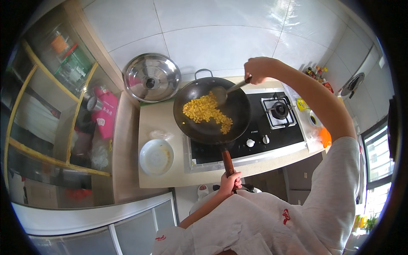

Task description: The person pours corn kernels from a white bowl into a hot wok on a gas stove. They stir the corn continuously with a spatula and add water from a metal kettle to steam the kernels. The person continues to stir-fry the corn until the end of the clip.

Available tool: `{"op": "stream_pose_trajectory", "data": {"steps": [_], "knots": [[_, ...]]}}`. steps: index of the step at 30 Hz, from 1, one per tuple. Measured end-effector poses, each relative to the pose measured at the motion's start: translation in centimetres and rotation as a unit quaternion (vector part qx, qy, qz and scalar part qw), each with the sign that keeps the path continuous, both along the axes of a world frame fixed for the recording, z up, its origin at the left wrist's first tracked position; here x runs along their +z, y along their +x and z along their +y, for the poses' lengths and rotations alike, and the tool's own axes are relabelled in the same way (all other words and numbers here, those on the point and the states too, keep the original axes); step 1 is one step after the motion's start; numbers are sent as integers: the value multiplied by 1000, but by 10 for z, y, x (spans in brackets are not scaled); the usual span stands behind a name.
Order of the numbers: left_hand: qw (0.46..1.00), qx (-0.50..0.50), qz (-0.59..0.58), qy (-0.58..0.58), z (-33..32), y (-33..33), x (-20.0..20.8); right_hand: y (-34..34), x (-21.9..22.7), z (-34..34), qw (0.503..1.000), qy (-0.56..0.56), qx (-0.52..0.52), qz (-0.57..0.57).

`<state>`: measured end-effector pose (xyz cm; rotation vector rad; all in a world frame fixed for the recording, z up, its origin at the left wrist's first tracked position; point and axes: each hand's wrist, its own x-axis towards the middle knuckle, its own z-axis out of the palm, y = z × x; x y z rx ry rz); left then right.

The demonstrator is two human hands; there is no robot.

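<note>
A black wok (238,119) sits on the left burner of the stove and holds a heap of yellow corn kernels (207,111). My left hand (230,182) grips the end of the wok's brown wooden handle (227,160) at the counter's front edge. My right hand (256,69) is raised over the wok's far rim and holds a metal spatula (222,94) by its handle. The spatula's blade rests in the wok at the edge of the corn.
A black gas stove (255,140) has a bare right burner (279,109) and two knobs. A white bowl (156,156) stands on the counter left of the stove. A steel lid (151,77) leans on the tiled wall. Bottles and packets (316,73) crowd the right counter.
</note>
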<state>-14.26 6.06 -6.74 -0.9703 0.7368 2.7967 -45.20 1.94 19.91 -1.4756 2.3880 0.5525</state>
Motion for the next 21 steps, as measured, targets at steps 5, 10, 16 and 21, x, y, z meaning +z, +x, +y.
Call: {"op": "stream_pose_trajectory", "data": {"steps": [5,10,16,21], "knots": [[1000,-7,4,-2,-2,3,0,-5,8,-29,959,-62,203,189],[1000,-14,12,-12,-1,3,-9,-10,8,-43,955,-61,203,207],[1000,-17,9,-25,-2,4,-2,-1,-4,-49,935,-44,312,163],[999,-25,17,-28,-1,1,-6,9,27,-31,929,-57,326,168]]}}
